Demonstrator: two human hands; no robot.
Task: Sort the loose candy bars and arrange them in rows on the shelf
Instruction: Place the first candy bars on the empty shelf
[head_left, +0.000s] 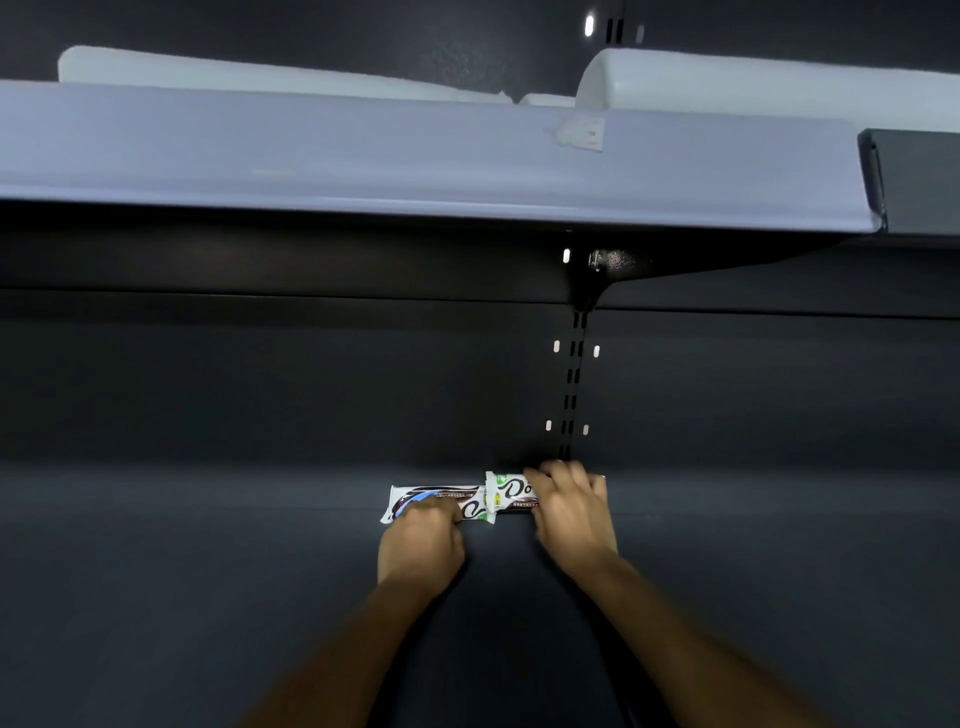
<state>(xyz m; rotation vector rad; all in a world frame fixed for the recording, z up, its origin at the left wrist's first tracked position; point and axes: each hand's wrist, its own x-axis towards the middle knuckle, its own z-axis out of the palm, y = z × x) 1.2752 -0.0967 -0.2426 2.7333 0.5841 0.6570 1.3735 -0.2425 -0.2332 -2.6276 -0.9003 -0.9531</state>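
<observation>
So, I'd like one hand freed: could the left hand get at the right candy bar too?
Probably yes. The left hand holds the left candy bar, and the right candy bar lies end to end with it, its left end bare; the right hand covers only its right half.

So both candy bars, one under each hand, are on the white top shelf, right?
No. The head view shows the left hand on the left candy bar and the right hand on the right candy bar, both on the dark lower shelf, not the white shelf.
</observation>
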